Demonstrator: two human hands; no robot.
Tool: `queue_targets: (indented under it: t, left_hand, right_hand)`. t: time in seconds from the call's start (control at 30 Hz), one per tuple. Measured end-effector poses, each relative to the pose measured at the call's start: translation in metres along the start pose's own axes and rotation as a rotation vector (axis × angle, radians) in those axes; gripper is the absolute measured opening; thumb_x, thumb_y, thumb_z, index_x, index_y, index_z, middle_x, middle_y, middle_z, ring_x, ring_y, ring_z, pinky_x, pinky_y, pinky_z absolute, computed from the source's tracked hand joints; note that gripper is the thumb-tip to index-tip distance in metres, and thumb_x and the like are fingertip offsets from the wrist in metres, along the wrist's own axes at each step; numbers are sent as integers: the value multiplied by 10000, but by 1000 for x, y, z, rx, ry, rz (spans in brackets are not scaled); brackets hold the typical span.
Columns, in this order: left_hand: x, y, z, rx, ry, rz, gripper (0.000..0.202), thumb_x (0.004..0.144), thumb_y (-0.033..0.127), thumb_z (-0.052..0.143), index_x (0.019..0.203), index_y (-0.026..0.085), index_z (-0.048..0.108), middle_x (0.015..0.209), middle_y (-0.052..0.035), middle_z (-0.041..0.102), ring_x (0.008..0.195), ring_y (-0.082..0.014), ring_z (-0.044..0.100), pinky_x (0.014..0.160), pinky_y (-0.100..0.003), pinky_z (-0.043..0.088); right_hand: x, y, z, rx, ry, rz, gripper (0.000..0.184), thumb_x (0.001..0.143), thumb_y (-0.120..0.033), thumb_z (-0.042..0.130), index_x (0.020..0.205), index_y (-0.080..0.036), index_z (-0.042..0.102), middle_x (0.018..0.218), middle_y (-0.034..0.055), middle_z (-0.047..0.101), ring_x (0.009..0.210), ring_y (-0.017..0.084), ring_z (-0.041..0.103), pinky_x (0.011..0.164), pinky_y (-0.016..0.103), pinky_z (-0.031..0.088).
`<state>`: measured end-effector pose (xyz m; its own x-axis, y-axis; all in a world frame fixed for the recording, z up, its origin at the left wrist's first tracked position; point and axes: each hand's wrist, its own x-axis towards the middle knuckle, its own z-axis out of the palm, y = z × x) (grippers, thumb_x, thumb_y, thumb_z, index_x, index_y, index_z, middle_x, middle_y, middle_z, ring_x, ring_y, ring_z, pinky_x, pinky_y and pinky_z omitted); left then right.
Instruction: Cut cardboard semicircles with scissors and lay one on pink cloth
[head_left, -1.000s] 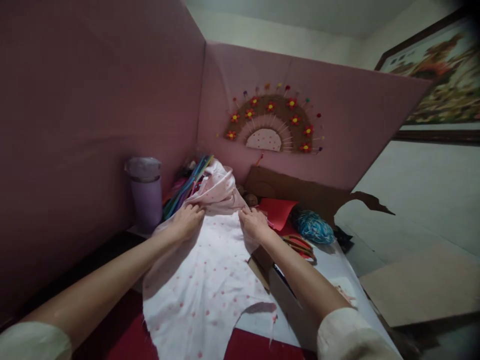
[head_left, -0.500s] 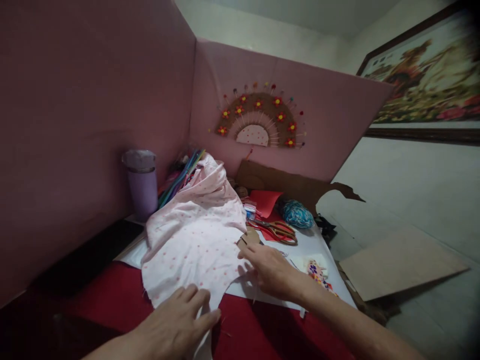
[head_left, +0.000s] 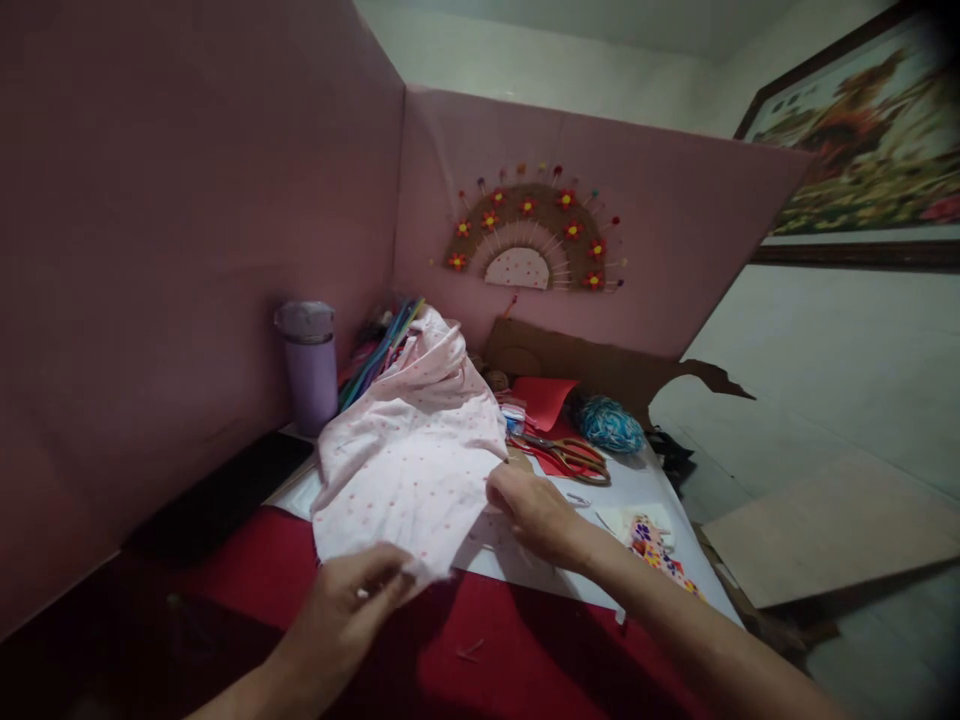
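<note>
A white cloth with small pink dots (head_left: 409, 475) lies bunched at the back and spread flatter toward me. My left hand (head_left: 356, 590) pinches its near edge between thumb and fingers. At the cloth's right edge, my right hand (head_left: 532, 510) is closed, gripping the fabric there. Just beyond the right hand lie scissors with brown handles (head_left: 574, 455). Red sheets (head_left: 547, 402) rest behind and partly under the scissors. A brown cardboard piece (head_left: 520, 460) shows only a sliver behind my right hand.
To the left stands a purple tumbler (head_left: 311, 375) near a dark flat object (head_left: 217, 495). A blue yarn ball (head_left: 610, 425) and flower-patterned scraps (head_left: 660, 550) lie on the right. Behind, a cardboard sheet (head_left: 585, 362) leans below a decorated half-ring (head_left: 525, 205) on the pink panel.
My left hand has gone from resting open on the cloth to pinching its near edge, which is now lifted. My right hand has closed on the right edge.
</note>
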<state>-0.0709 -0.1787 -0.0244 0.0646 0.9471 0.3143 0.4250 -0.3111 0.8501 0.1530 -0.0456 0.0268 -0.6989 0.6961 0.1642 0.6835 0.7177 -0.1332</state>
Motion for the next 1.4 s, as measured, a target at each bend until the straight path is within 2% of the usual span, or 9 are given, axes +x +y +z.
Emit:
queue_targets:
  t: [0.1,0.23,0.43,0.73,0.93,1.03,1.23,1.3,1.4]
  left_hand:
    - [19,0,-15,-192,287,-165,244,793,414,593,706,190,630,674,-6,612,621,-146,551,557,-229,424]
    - [36,-5,-28,-407,464,-380,342,663,510,680,700,182,590,527,45,522,447,-98,441,413,-192,334]
    - [46,-13,-41,-442,540,-428,440,596,588,693,688,181,550,460,85,424,389,-69,342,370,-170,255]
    - [45,-39,-56,-103,549,-329,390,623,453,698,909,190,662,726,-32,689,638,-201,632,492,-231,451]
    - [37,-33,-48,-134,514,-304,387,722,418,641,1029,182,628,721,-21,683,562,-166,617,472,-228,448]
    - [33,-29,-42,-140,434,-265,399,784,402,588,1112,176,592,714,-14,678,525,-143,587,449,-218,434]
    - [25,-27,-39,13,397,-65,280,806,321,552,1041,206,651,954,-58,747,828,-196,704,684,-243,540]
    - [23,-32,-43,96,445,-27,282,797,304,552,1042,213,658,974,-54,753,851,-200,711,700,-235,544]
    - [24,-41,-50,244,516,-22,298,781,315,560,1042,217,666,945,-50,763,841,-212,717,656,-225,545]
  right_hand:
    - [20,-3,-1,12,17,69,202,733,-49,538,861,-200,579,784,19,628,708,163,515,574,247,233]
    - [47,2,8,36,46,83,199,785,-143,564,958,-229,612,836,29,666,744,181,567,605,244,287]
    - [83,14,25,99,158,52,144,804,-124,544,859,-218,638,857,34,670,780,172,588,664,239,362]
    - [135,12,50,154,270,-72,244,739,-13,520,846,-185,655,838,35,660,795,168,578,728,247,413]
    - [130,17,49,182,305,-86,233,749,-40,568,908,-178,668,932,73,652,856,197,586,774,303,440]
    - [116,7,36,214,279,-154,392,699,-69,679,1073,-180,636,1104,88,630,1020,212,565,896,334,429]
    - [85,-29,19,278,88,-369,573,719,-106,704,1259,-167,525,1292,111,553,1194,217,478,1005,362,377]
    - [79,-33,17,196,80,-302,478,755,-89,654,1219,-166,564,1237,112,587,1147,224,502,965,360,392]
    - [76,-25,15,110,94,-51,309,821,-127,581,1120,-190,631,1130,100,637,1057,223,545,901,336,396]
